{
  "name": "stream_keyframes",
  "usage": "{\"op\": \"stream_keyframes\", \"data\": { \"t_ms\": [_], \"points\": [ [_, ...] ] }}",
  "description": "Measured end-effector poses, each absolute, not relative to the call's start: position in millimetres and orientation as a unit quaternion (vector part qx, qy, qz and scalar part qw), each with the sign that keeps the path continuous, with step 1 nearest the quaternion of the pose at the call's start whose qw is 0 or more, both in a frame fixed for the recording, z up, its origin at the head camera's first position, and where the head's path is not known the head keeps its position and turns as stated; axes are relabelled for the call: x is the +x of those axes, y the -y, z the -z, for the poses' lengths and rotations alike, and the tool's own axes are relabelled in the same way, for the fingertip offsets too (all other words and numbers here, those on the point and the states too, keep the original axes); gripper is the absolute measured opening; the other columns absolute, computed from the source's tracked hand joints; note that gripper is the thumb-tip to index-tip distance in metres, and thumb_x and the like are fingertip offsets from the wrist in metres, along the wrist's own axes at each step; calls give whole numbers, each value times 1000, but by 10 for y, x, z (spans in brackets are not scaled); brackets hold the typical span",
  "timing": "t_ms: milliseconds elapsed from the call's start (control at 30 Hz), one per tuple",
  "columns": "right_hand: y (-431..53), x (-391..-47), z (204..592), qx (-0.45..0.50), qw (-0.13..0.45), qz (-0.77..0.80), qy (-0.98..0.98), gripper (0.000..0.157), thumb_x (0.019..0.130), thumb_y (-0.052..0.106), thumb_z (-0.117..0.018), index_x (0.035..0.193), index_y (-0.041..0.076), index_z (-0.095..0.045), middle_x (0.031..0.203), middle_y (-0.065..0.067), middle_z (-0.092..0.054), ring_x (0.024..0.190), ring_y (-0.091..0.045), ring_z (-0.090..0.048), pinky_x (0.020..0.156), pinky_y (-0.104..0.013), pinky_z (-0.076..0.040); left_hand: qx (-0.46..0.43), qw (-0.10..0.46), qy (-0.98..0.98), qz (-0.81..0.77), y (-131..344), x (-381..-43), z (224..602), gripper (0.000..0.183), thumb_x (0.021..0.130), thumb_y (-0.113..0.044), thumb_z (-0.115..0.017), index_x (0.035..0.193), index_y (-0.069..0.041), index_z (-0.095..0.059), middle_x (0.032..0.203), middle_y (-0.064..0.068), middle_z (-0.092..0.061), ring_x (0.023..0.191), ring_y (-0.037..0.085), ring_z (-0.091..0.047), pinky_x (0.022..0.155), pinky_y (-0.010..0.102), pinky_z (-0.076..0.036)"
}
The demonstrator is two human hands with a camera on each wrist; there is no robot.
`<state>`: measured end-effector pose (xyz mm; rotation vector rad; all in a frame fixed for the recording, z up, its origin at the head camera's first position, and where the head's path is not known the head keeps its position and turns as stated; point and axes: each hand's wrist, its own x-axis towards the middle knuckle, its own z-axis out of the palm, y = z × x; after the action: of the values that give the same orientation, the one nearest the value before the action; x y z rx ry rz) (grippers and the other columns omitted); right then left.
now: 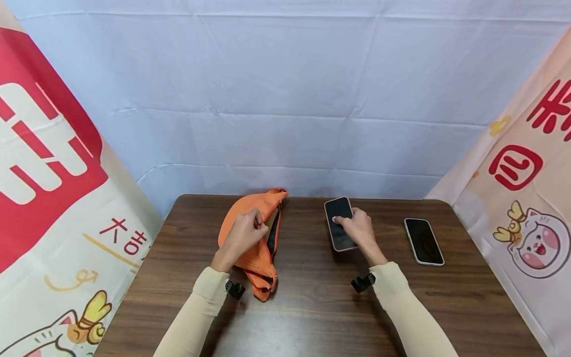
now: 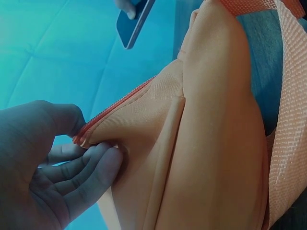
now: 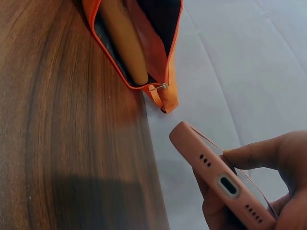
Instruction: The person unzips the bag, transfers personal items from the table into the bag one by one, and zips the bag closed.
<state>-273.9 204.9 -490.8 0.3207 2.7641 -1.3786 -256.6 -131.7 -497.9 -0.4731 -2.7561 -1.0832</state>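
Observation:
An orange waist bag [image 1: 247,203] lies at the table's back, left of centre. My left hand [image 1: 244,233] pinches the zipped edge of its opening between thumb and fingers; the left wrist view shows the red zipper [image 2: 115,106] running up from the fingertips. The bag gapes toward the right, and a long tan shape [image 3: 125,40] shows within its dark-lined mouth. My right hand [image 1: 359,230] grips a smartphone [image 1: 340,235] in a pink case, its thumb across the dark screen. In the right wrist view the phone's charging-port end [image 3: 216,177] faces the camera, below the bag's mouth.
A second smartphone [image 1: 424,241], in a pale case with a dark screen, lies on the right of the brown wooden table [image 1: 308,307]. A pale cloth backdrop [image 1: 285,99] hangs behind the table, with printed banners at both sides.

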Motion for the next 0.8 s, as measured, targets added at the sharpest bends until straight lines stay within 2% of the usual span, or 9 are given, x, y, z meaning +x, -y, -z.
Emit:
{"op": "stream_keyframes", "data": {
  "t_ms": [600,800],
  "points": [
    [-1978,-2748,4893,99,32,453,-886,67,99,33,-71,148,-7,-51,126,-30,-66,92,-32,-72,69,-35,-59,-161,79,917,356,1307,-2545,4947,11,95,-6,-63,90,-9,-54,72,2,-55,55,11,-47,54,23,-36],
    [-1964,-2730,4907,91,32,456,-885,66,98,33,-71,146,-7,-52,125,-31,-67,89,-30,-72,67,-33,-58,-159,78,918,355,1296,-2516,4949,11,95,-5,-63,90,-9,-54,72,2,-54,55,12,-46,54,23,-36]
  ]
}}
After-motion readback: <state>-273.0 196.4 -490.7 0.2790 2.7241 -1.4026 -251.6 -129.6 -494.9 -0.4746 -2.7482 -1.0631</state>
